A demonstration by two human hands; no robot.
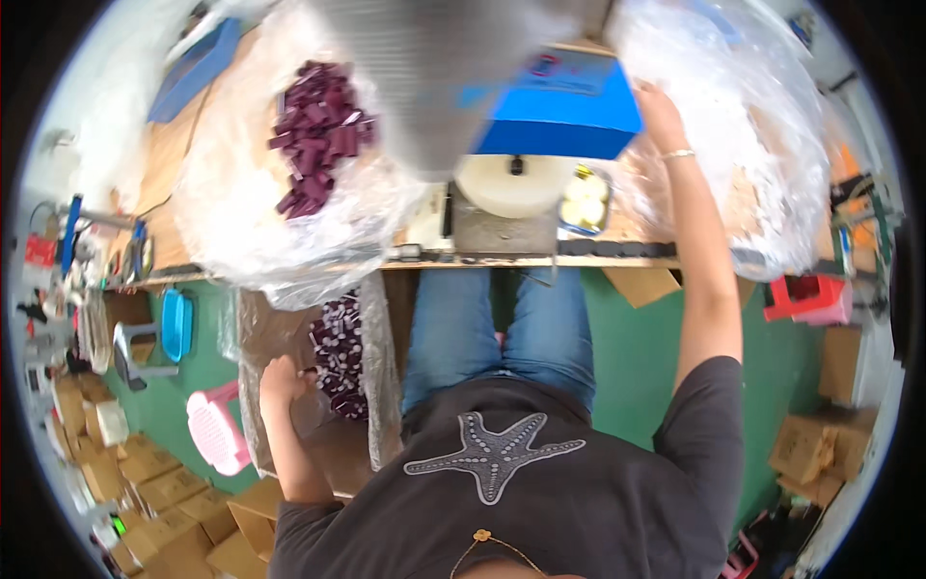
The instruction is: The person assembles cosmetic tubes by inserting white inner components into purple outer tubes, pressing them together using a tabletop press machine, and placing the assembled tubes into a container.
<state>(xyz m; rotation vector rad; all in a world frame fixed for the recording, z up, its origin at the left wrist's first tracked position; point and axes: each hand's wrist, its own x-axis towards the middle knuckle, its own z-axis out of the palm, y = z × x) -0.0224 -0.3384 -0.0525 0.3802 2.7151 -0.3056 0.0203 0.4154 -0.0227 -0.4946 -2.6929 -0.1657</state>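
My left hand (280,380) is low at the left, over the plastic-lined box. Its fingers are curled inward beside a heap of purple pieces with white parts (340,357); whatever is in them is too small to make out. My right hand (660,116) reaches forward, close to the right side of a blue machine housing (564,116). Its fingertips are blurred and partly hidden there, at the edge of a clear plastic sheet (733,145) with white pieces on it. Below the housing sits a round cream-coloured disc (511,185) on a metal base.
Short purple pieces (318,135) are heaped on clear plastic at the table's left. A small tray of pale yellowish items (585,203) stands right of the disc. A blurred grey machine part (424,68) blocks the top middle. A pink stool (216,428) and cardboard boxes (183,492) stand at the left.
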